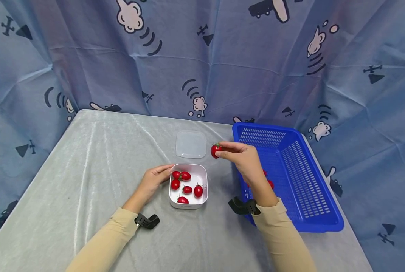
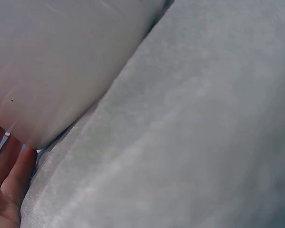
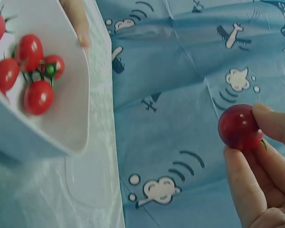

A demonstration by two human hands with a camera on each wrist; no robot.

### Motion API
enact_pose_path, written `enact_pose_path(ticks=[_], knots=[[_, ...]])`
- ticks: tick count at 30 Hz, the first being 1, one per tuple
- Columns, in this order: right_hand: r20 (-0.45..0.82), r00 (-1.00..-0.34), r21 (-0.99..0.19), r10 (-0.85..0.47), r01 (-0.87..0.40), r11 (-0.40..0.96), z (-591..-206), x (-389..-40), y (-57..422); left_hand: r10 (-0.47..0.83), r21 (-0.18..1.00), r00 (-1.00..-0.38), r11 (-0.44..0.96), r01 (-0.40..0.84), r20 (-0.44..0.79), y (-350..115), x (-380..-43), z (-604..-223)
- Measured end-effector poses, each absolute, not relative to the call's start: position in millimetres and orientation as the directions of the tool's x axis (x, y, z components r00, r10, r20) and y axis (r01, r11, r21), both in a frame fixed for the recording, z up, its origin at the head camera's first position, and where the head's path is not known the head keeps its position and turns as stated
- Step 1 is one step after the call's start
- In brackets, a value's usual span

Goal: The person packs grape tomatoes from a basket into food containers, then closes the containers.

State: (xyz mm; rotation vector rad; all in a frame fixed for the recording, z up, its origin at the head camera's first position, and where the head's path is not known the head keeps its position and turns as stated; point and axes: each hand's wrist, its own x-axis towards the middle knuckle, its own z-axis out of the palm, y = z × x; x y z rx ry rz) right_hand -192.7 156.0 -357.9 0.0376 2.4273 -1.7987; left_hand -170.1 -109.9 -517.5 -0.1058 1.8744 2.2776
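Observation:
Between thumb and fingertips my right hand (image 1: 244, 158) pinches a red cherry tomato (image 1: 216, 151) with a green stem; in the right wrist view this tomato (image 3: 241, 127) appears close up. It is held above the table, to the right of and beyond a white square box (image 1: 188, 204). Several cherry tomatoes (image 1: 198, 191) lie inside the box, some with green stems. My left hand (image 1: 153, 181) rests against the box's left side near its back corner. In the left wrist view, its fairly straight fingers (image 2: 20, 173) touch the box wall (image 2: 52, 71).
A clear flat lid (image 1: 190, 144) lies on the grey cloth-covered table (image 1: 120, 151) behind the box. At the right stands a blue slotted basket (image 1: 319, 223), with some red tomatoes (image 1: 270, 184) partly hidden behind my right forearm. A patterned blue curtain (image 1: 175, 71) hangs behind the table.

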Motion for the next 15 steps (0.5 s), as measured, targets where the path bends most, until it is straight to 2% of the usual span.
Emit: enact_pose_path(ticks=[15], knots=[[-0.097,-0.987,-0.969,-0.127,0.064,0.239,-362.9,-172.4,120.8,0.105,0.967,-0.980,-0.178,-0.183,-0.167,-112.5,-170.0,-518.9]])
